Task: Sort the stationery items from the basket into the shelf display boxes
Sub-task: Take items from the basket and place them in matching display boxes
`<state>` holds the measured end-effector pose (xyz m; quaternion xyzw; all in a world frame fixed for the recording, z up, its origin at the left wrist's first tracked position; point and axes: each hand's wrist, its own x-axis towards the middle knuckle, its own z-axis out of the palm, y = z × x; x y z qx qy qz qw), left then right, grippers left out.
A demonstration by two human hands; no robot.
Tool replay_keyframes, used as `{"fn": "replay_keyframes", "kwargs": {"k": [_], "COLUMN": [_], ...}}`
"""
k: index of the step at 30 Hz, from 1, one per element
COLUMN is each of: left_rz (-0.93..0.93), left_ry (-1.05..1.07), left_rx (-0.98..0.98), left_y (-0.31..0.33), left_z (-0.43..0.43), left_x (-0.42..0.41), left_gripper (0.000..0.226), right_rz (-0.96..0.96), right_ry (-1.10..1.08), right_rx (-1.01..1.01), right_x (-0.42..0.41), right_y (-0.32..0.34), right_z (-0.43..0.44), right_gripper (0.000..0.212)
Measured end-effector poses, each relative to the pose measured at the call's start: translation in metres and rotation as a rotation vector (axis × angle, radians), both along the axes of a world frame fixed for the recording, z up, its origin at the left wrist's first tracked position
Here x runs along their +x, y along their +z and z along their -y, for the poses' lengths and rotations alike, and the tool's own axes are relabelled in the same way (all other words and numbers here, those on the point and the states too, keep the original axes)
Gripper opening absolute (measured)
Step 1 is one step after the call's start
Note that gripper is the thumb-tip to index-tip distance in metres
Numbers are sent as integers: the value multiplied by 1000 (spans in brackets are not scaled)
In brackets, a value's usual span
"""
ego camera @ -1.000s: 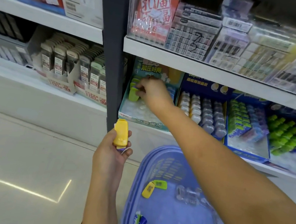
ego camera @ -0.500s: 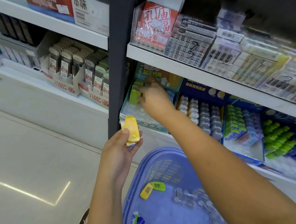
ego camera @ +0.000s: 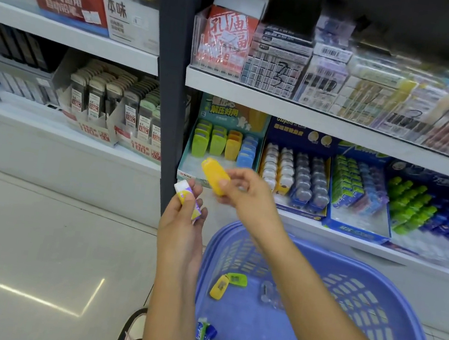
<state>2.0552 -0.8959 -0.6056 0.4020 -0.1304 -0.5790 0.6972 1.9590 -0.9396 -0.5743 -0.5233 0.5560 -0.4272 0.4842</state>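
The rounded yellow plastic case (ego camera: 214, 176) hangs in front of the teal cardboard display box (ego camera: 187, 174), pinched at its near end by the right hand (ego camera: 245, 196), fingers closed on it. The box's orange-yellow column (ego camera: 233, 145) stands between the green rows on the left and the blue row on the right, so the case probably belongs there. It should go in upright, at the front of that column, without toppling its neighbours. Lower left, the left hand (ego camera: 183, 222) curls its fingers round a white, yellow and purple eraser (ego camera: 185, 193). The lilac plastic basket (ego camera: 414, 311) sits nearer, with more items in it.
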Motion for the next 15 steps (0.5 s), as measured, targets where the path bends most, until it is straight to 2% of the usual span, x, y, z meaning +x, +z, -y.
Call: {"fn": "replay_keyframes", "kwargs": {"k": [3, 4, 6, 9, 13, 15], "left_rz": [-53, -63, -69, -50, -16, -11], "left_ry": [-6, -16, -39, -65, -84, -84], "left_rx": [32, 35, 41, 38, 42, 44], "left_y": [-1, -1, -1, -2, -3, -4], "left_z": [0, 0, 0, 1, 2, 2], "left_x": [6, 8, 9, 9, 10, 11], "left_gripper": [25, 25, 25, 25, 24, 23], "right_rz": [-415, -500, -667, -968, -1107, -1073], "right_ry": [-95, -100, -27, 173, 282, 277], "right_rx": [-333, -404, -454, -428, -356, -345], "right_x": [-13, -16, -17, -12, -10, -12], "right_y": [17, 24, 34, 38, 28, 19], "right_z": [30, 42, 65, 99, 121, 121], "right_gripper": [21, 27, 32, 33, 35, 34]}}
